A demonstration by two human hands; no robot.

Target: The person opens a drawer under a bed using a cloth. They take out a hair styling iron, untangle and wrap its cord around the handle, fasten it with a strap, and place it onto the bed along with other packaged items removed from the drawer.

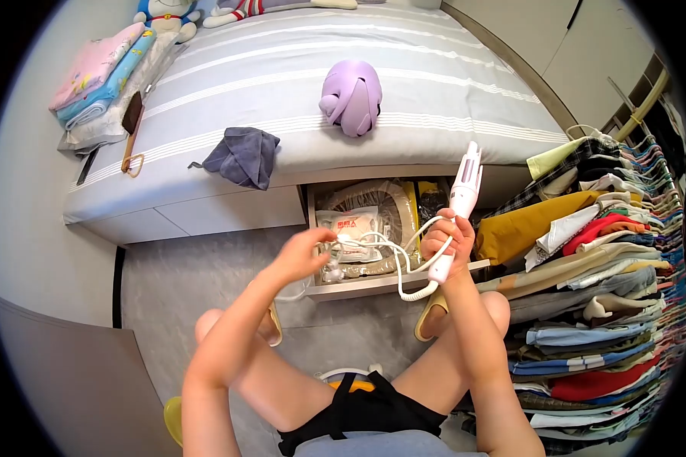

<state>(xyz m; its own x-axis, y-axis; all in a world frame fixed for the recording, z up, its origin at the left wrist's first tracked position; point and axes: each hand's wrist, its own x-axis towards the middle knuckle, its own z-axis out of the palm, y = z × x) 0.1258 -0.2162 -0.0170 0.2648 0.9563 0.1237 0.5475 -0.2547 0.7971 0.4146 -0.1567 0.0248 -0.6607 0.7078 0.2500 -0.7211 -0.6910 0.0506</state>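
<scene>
- Right hand: fingers clamped around the handle of the curler, its tip towards the bed.
- Left hand: fingers curled at the cord; cannot tell whether they grip it.
- Open drawer: below the cord, holding a pack.

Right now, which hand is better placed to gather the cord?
Likely the left hand: its fingertips are at the cord, while the right hand is busy gripping the curler.
</scene>
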